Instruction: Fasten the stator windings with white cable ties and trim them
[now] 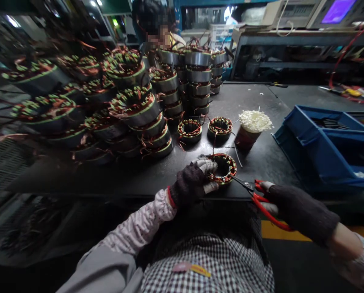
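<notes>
The motor coil (224,168) lies flat on the dark counter (157,175), close to its near edge and directly in front of the person. It is a ring: a banded metal core, copper wire bundles wound round the inside, green and red insulation showing on top, and a thin lead wire rising from its far side. Judged by the steel core and copper, it should be heavy for its bulk and rigid in the body, while the windings and the loose leads look easily nicked or bent; the outer steel band is the sound place to hold it, not the wire. The left hand (194,183), in a dark fingerless glove with taped fingertips, is closed around the ring's left rim, thumb at the near side and fingers over the top, steadying it. The right hand (294,207), gloved likewise, is closed through the red handles of a pair of scissors (255,194), blades nearly together and pointing at the ring's near right side; whether they touch it cannot be told. Two similar coils (205,129) lie farther in, beside a cup of white sticks (251,129). Stacks of coils (133,106) fill the far left, and blue bins (328,146) stand at the right edge.
</notes>
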The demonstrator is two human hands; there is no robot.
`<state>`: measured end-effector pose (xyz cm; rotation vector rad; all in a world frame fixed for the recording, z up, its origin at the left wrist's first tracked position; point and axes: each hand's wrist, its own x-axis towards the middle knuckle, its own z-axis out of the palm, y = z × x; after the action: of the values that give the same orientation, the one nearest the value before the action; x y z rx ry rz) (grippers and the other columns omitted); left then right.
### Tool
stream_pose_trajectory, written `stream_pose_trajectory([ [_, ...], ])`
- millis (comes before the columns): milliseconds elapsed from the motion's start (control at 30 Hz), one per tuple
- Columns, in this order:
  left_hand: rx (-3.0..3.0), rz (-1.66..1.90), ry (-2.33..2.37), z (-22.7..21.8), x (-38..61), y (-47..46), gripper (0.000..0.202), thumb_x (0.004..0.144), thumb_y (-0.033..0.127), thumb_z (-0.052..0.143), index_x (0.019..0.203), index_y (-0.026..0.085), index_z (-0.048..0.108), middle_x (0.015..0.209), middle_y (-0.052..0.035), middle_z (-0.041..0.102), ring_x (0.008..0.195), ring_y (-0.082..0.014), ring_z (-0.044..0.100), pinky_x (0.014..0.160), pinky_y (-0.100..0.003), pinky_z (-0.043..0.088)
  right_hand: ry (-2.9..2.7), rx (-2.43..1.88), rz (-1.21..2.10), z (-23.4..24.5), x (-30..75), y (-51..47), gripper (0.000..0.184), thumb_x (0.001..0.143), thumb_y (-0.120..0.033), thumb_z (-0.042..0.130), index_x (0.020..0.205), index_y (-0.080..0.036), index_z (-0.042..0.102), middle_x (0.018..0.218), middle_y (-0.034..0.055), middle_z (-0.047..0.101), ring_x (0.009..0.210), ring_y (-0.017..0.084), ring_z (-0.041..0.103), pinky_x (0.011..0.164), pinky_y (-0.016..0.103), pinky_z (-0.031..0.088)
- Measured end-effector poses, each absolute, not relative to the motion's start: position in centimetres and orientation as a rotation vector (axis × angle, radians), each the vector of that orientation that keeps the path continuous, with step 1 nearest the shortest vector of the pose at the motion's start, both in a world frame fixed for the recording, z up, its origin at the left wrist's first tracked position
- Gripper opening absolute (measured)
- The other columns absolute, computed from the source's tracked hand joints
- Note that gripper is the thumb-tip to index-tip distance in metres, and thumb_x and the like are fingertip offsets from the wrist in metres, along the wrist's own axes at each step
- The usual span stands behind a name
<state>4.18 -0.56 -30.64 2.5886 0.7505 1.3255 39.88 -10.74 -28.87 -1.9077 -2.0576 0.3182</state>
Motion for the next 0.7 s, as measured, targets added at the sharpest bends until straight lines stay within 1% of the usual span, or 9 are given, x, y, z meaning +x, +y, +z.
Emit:
stream_pose_trajectory([
  [67, 2.666, 1.271, 0.737, -28.7, 4.3, -0.9, 0.057, 0.099, 0.051, 0.09, 0.147, 0.024, 0.074, 0.139, -0.0135, 0.084, 0.134, -0.0352, 0.08, 0.123, -0.061, 0.065, -2.046, -1.927, 0.393, -29.3, 40.7, -10.1, 0.041, 0.111, -0.044, 0.05, 0.124, -0.033, 0.088, 0.109, 0.0099, 0.092, 0.093, 0.032, 0.089, 0.074, 0.038, 0.069],
  [167, 2.809, 0.928, 0.802, -27.1, 6.1, -1.0, 0.065, 0.087, 0.053, 0.1, 0.141, 0.023, 0.079, 0.131, -0.0134, 0.086, 0.127, -0.0385, 0.082, 0.126, -0.062, 0.061, -2.098, -2.065, 0.376, -28.6, 41.1, -7.8, 0.04, 0.105, -0.049, 0.063, 0.126, -0.024, 0.086, 0.115, 0.0186, 0.09, 0.102, 0.038, 0.088, 0.079, 0.042, 0.066],
  [267, 2.879, 0.488, 0.896, -27.5, 8.1, -0.6, 0.049, 0.08, 0.04, 0.103, 0.122, 0.019, 0.087, 0.108, -0.013, 0.088, 0.11, -0.0387, 0.084, 0.128, -0.062, 0.059, -2.175, -2.268, 0.221, -28.0, 40.4, -5.2, 0.05, 0.11, -0.054, 0.06, 0.136, -0.019, 0.083, 0.121, 0.0251, 0.087, 0.105, 0.041, 0.086, 0.082, 0.044, 0.061],
  [333, 2.761, 0.472, 0.966, -27.7, 8.5, 0.0, 0.037, 0.079, 0.037, 0.102, 0.111, 0.021, 0.09, 0.101, -0.0115, 0.087, 0.108, -0.0384, 0.083, 0.132, -0.062, 0.055, -2.167, -2.239, 0.079, -28.4, 40.0, -4.0, 0.054, 0.115, -0.053, 0.052, 0.142, -0.016, 0.081, 0.129, 0.0279, 0.085, 0.112, 0.042, 0.084, 0.089, 0.046, 0.061],
  [433, 2.415, 0.657, 1.108, -26.5, 8.2, 1.7, 0.023, 0.087, 0.04, 0.095, 0.104, 0.024, 0.09, 0.094, -0.0068, 0.086, 0.096, -0.0322, 0.083, 0.108, -0.052, 0.067, -2.076, -2.088, -0.053, -30.2, 39.9, -3.3, 0.052, 0.116, -0.048, 0.052, 0.144, -0.014, 0.08, 0.139, 0.0268, 0.084, 0.123, 0.04, 0.081, 0.102, 0.048, 0.062],
  [500, 2.281, 0.742, 1.17, -24.5, 8.6, 3.8, 0.023, 0.098, 0.042, 0.086, 0.111, 0.024, 0.091, 0.097, -0.0054, 0.087, 0.092, -0.0281, 0.082, 0.091, -0.044, 0.069, -2.037, -2.034, -0.081, -31.4, 40.1, -3.3, 0.049, 0.114, -0.046, 0.053, 0.143, -0.018, 0.081, 0.137, 0.0228, 0.085, 0.122, 0.039, 0.082, 0.103, 0.049, 0.063],
  [533, 2.305, 0.782, 1.19, -23.3, 9.1, 5.2, 0.026, 0.1, 0.042, 0.083, 0.117, 0.023, 0.091, 0.101, -0.0059, 0.087, 0.095, -0.0283, 0.082, 0.092, -0.044, 0.068, -2.027, -2.016, -0.091, -31.8, 40.2, -3.3, 0.048, 0.114, -0.046, 0.052, 0.142, -0.02, 0.081, 0.136, 0.0213, 0.086, 0.12, 0.038, 0.082, 0.102, 0.049, 0.063],
  [633, 2.651, 0.841, 1.266, -20.4, 11.8, 10.4, 0.041, 0.095, 0.047, 0.089, 0.125, 0.019, 0.09, 0.115, -0.0121, 0.089, 0.12, -0.0373, 0.08, 0.119, -0.055, 0.058, -2.014, -1.999, -0.113, -32.4, 40.6, -3.4, 0.051, 0.116, -0.047, 0.045, 0.141, -0.021, 0.082, 0.134, 0.0206, 0.086, 0.118, 0.038, 0.083, 0.101, 0.05, 0.064],
  [700, 2.856, 0.689, 1.373, -19.6, 14.0, 13.9, 0.045, 0.098, 0.05, 0.085, 0.127, 0.016, 0.089, 0.119, -0.0162, 0.088, 0.123, -0.0393, 0.079, 0.12, -0.055, 0.054, -2.023, -2.0, -0.106, -32.2, 40.7, -3.3, 0.053, 0.117, -0.049, 0.044, 0.141, -0.021, 0.083, 0.134, 0.02, 0.087, 0.118, 0.039, 0.083, 0.101, 0.051, 0.065],
])
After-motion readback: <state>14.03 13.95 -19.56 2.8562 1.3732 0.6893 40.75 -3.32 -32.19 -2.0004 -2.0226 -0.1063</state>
